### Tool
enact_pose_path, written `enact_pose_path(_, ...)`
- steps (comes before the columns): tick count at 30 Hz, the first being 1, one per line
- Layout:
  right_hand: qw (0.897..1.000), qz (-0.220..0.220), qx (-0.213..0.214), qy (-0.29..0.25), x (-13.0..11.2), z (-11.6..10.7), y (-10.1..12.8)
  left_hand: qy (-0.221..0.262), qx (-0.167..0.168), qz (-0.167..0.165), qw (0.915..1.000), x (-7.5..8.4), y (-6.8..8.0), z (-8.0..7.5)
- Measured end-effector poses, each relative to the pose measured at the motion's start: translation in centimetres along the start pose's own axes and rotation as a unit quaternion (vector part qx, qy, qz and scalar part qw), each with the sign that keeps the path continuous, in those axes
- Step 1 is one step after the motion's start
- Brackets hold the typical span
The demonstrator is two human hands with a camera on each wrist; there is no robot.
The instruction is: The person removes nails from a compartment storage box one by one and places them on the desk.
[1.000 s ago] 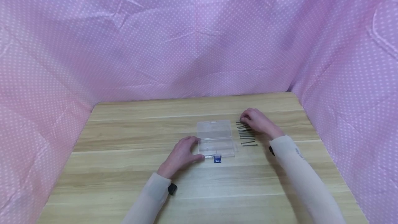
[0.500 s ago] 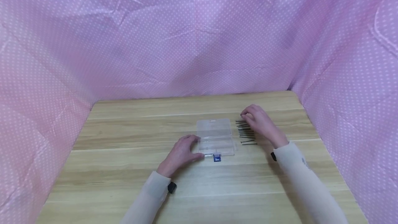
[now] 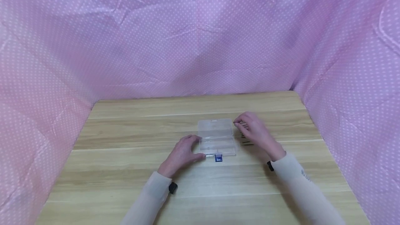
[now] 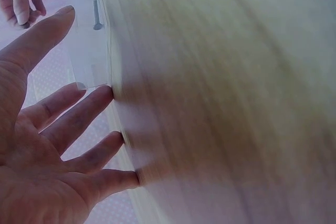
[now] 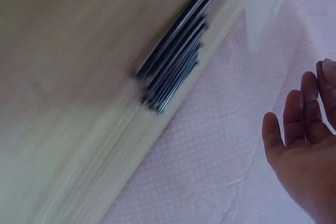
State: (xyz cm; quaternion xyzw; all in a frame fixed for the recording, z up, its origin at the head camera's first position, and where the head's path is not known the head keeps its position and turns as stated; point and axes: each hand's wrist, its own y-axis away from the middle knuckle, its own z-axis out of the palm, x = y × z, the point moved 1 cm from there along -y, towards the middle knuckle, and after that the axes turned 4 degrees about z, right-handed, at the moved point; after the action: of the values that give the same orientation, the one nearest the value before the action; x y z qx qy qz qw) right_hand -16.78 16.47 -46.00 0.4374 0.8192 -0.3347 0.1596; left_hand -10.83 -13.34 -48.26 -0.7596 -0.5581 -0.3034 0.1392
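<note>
On the table, our left hand, fingers spread, touches the clear box; our right hand pinches a nail just right of it, above the nails.

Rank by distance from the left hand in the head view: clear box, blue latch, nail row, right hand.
From the left hand:
1. clear box, touching its fingers, just right.
2. blue latch, at the box's near edge.
3. right hand and nail row, both right of the box; too close to call.

Soft, even, pink-tinted light; head view sharp, both wrist views motion-blurred
</note>
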Motion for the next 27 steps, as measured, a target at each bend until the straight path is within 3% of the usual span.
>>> enact_pose_path(4,1.0,-0.021,-0.006,-0.001,-1.1,0.8,0.2,0.003,0.0,0.0,1.0,0.0,0.1,-0.1)
enact_pose_path(12,0.998,-0.006,-0.064,0.0,-3.5,2.0,0.6,0.009,-0.006,-0.003,0.9999,-0.2,0.1,-0.2)
enact_pose_path(27,0.987,-0.081,-0.129,0.059,-6.1,4.7,0.4,0.004,-0.008,0.015,0.9998,-0.4,0.1,-0.3)
